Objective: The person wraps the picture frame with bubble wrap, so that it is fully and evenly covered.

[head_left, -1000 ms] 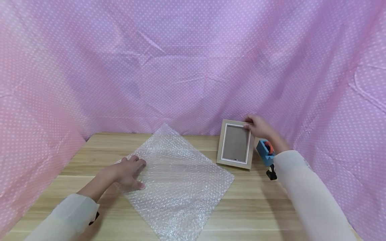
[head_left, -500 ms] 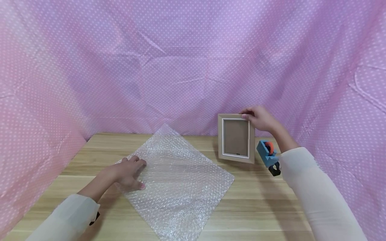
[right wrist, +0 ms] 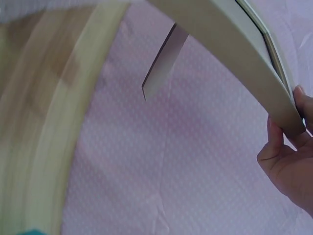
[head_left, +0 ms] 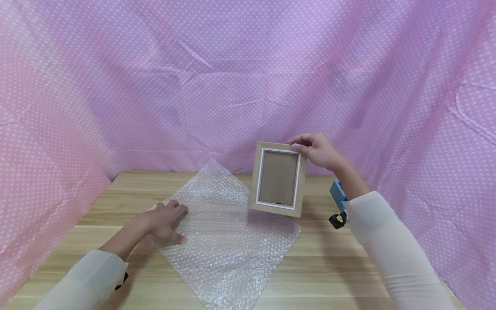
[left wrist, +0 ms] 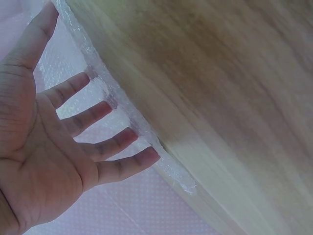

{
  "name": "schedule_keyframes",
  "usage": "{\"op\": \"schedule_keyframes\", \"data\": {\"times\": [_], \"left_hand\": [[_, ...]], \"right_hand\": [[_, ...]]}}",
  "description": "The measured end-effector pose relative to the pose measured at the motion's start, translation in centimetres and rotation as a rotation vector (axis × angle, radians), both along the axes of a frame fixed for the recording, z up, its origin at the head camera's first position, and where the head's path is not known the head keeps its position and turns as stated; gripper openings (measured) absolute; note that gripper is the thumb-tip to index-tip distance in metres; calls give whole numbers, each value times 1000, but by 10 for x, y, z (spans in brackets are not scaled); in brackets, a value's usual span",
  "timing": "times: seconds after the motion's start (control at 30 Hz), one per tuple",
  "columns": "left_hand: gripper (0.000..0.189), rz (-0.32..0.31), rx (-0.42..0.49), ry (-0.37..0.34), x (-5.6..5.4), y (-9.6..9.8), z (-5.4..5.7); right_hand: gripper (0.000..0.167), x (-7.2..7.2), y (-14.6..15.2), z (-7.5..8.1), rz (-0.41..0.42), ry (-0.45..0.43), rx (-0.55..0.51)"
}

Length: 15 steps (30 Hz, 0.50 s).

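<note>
Fingers of the left hand (head_left: 165,224) are spread apart on the left corner of a square, clear bubble-wrap sheet (head_left: 228,245), as before. A rectangular, pale-wood picture frame with a white inner border (head_left: 277,178) is pinched at its upper right corner by the fingers and thumb of the right hand (head_left: 317,150); it has been shifted leftward and is now held over the sheet's right corner. A blue tape dispenser (head_left: 337,194) is partly hidden by the cream right sleeve (head_left: 389,241). Pink dotted cloth (head_left: 248,86) is hung behind.

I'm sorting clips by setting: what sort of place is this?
Probably a curtained-off tabletop workspace: white-dotted pink fabric hangs behind a pale wood-grain table bearing a clear bubble-wrap sheet.
</note>
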<state>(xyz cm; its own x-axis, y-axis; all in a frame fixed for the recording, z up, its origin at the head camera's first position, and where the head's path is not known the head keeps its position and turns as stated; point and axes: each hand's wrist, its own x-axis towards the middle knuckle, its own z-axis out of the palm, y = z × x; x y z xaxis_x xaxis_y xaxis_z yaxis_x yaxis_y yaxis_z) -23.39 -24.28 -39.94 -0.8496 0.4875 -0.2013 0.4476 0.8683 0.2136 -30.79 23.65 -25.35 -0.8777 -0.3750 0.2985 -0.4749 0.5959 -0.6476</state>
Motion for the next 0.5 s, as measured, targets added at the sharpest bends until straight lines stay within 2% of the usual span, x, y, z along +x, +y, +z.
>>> {"op": "schedule_keyframes", "data": {"times": [0.3, 0.5], "left_hand": [[90, 15, -11, 17, 3, 0, 0], [92, 13, -30, 26, 0, -1, -3]], "right_hand": [[26, -2, -32, -18, 71, -97, -133], [26, -3, -50, -37, 77, -254, -251]]}}
